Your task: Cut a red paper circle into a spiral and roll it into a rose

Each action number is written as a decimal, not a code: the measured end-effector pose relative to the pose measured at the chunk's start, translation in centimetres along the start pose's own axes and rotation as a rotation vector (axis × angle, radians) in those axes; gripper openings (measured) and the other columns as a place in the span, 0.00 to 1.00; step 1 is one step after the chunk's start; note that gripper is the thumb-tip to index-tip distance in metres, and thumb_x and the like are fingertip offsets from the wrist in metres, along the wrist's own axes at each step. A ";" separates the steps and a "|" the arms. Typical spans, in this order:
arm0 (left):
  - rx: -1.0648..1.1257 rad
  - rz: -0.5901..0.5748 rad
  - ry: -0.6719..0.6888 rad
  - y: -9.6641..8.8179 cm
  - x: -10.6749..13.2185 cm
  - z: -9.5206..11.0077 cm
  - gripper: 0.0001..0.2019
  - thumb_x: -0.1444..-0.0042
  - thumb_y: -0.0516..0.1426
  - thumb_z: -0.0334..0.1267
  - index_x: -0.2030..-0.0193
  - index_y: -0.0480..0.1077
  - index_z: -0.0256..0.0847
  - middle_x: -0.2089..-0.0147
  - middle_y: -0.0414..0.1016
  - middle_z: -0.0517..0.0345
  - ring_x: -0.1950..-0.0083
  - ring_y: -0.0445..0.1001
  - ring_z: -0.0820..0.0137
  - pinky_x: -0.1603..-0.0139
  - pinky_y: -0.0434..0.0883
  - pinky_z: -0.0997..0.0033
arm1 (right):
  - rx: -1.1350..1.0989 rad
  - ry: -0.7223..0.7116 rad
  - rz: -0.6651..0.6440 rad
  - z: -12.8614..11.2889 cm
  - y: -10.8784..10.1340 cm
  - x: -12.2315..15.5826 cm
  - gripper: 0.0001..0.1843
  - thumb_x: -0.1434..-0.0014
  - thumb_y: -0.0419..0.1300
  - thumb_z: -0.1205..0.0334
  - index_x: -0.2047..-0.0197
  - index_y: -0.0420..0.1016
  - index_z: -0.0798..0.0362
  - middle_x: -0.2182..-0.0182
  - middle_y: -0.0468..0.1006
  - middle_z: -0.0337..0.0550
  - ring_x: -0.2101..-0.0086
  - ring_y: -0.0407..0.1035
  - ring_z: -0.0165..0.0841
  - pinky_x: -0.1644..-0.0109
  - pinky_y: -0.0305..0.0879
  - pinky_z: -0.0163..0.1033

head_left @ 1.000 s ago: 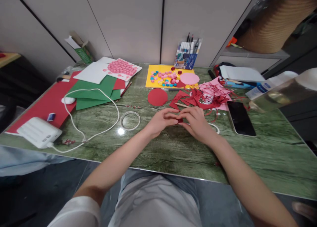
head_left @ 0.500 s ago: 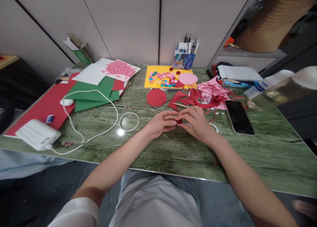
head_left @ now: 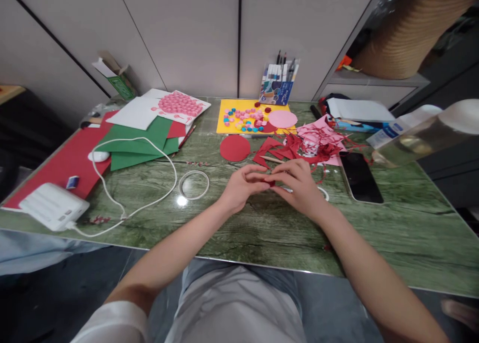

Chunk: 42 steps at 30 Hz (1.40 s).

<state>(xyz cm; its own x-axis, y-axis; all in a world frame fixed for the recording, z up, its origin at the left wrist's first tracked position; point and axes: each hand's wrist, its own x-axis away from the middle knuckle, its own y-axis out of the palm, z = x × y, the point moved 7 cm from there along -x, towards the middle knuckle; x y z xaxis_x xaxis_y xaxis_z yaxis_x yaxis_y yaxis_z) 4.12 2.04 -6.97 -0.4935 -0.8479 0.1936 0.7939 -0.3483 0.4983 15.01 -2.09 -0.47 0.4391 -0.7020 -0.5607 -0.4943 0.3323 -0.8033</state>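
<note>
Near the middle of the table, my left hand (head_left: pixel 245 186) and my right hand (head_left: pixel 296 184) meet, both closed with fingertips around a small dark red piece (head_left: pixel 270 182), which looks like rolled paper; most of it is hidden by the fingers. Just beyond my fingers lie red paper scraps (head_left: pixel 267 148) with a pale pointed stick (head_left: pixel 271 159), whose far end goes behind my right hand. A red paper circle (head_left: pixel 235 148) lies flat beyond my left hand. Farther back, a yellow sheet (head_left: pixel 221 126) bears small pink, blue, yellow and red balls and a pink paper circle (head_left: pixel 282 119).
Pink and red shreds (head_left: pixel 318 141), a phone (head_left: pixel 361 177) and a bottle (head_left: pixel 415 141) are at right. At left are green sheets (head_left: pixel 129 153), a white power bank (head_left: pixel 54 206), its cable and a white ring (head_left: pixel 193 185). A pen pack (head_left: pixel 277 86) leans on the cabinet.
My left thumb and fingers have shifted slightly around the small red piece. Both hands stay together in the same place; the whole view has drifted a little.
</note>
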 end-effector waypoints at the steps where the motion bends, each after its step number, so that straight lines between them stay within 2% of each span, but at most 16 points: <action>1: -0.002 0.002 0.011 0.0 0.0 0.1 0.20 0.65 0.66 0.26 0.61 0.70 0.37 0.68 0.78 0.58 0.68 0.75 0.74 0.62 0.69 0.72 | -0.012 0.009 0.008 0.1 -0.1 0.0 0.09 0.43 0.60 0.63 0.58 0.72 0.48 0.61 0.73 0.45 0.58 0.61 0.39 0.54 0.58 0.47; 10: 0.024 0.076 0.024 -0.1 0.3 0.0 0.19 0.64 0.66 0.27 0.62 0.70 0.37 0.65 0.78 0.58 0.64 0.75 0.73 0.56 0.69 0.70 | -0.034 0.084 0.048 0.5 -0.1 0.1 0.07 0.43 0.59 0.61 0.60 0.72 0.47 0.63 0.74 0.43 0.59 0.62 0.39 0.55 0.56 0.47; 16: 0.050 0.071 0.002 0.2 0.6 0.1 0.17 0.64 0.66 0.26 0.63 0.70 0.37 0.66 0.78 0.60 0.64 0.75 0.74 0.55 0.69 0.69 | -0.100 0.107 0.075 0.5 -0.6 0.0 0.06 0.45 0.61 0.62 0.62 0.73 0.46 0.64 0.73 0.42 0.60 0.63 0.38 0.55 0.57 0.47; 23: -0.164 0.048 0.196 0.5 0.9 1.7 0.15 0.60 0.65 0.28 0.64 0.69 0.38 0.67 0.77 0.59 0.61 0.76 0.69 0.57 0.70 0.69 | -0.275 0.221 0.039 0.7 -0.5 -0.4 0.05 0.48 0.64 0.63 0.66 0.73 0.47 0.62 0.69 0.43 0.58 0.63 0.39 0.52 0.60 0.48; 27: -0.179 0.062 0.220 0.4 0.9 2.1 0.14 0.59 0.64 0.28 0.64 0.69 0.39 0.66 0.77 0.59 0.60 0.76 0.69 0.57 0.71 0.70 | -0.385 0.284 0.013 1.0 -0.6 -0.4 0.08 0.48 0.64 0.63 0.62 0.72 0.46 0.60 0.68 0.44 0.56 0.64 0.40 0.51 0.61 0.49; 31: -0.175 0.073 0.251 0.4 1.0 2.7 0.14 0.58 0.65 0.28 0.64 0.68 0.40 0.66 0.79 0.59 0.60 0.77 0.69 0.56 0.72 0.68 | -0.643 0.378 0.093 2.3 -1.4 0.0 0.16 0.49 0.64 0.60 0.57 0.69 0.45 0.59 0.69 0.44 0.56 0.65 0.40 0.51 0.63 0.48; 33: -0.190 0.066 0.265 0.6 1.1 3.0 0.14 0.58 0.64 0.28 0.64 0.68 0.40 0.66 0.79 0.58 0.60 0.77 0.68 0.57 0.72 0.68 | -0.710 0.453 0.103 2.9 -1.3 0.2 0.15 0.47 0.63 0.59 0.56 0.68 0.46 0.61 0.71 0.43 0.59 0.67 0.38 0.54 0.64 0.45; 36: -0.232 0.053 0.269 1.0 1.3 3.2 0.13 0.57 0.64 0.28 0.65 0.68 0.40 0.66 0.79 0.58 0.60 0.78 0.67 0.58 0.73 0.67 | -0.751 0.528 0.051 3.2 -0.6 0.6 0.12 0.45 0.61 0.60 0.56 0.69 0.48 0.65 0.73 0.42 0.63 0.69 0.36 0.57 0.66 0.43; 42: -0.286 0.038 0.296 1.5 1.6 3.3 0.11 0.57 0.64 0.28 0.66 0.69 0.40 0.67 0.79 0.59 0.62 0.78 0.69 0.58 0.73 0.68 | -0.804 0.516 0.051 2.9 -0.3 0.5 0.08 0.47 0.62 0.66 0.62 0.71 0.49 0.67 0.75 0.40 0.65 0.69 0.34 0.60 0.66 0.40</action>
<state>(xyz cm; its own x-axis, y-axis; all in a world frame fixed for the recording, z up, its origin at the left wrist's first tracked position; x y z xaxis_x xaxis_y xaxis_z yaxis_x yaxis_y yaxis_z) 3.33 1.53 -3.12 -0.3715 -0.9262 -0.0649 0.8970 -0.3761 0.2324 17.53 -0.70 -1.05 0.1127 -0.9536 -0.2791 -0.9554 -0.0269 -0.2940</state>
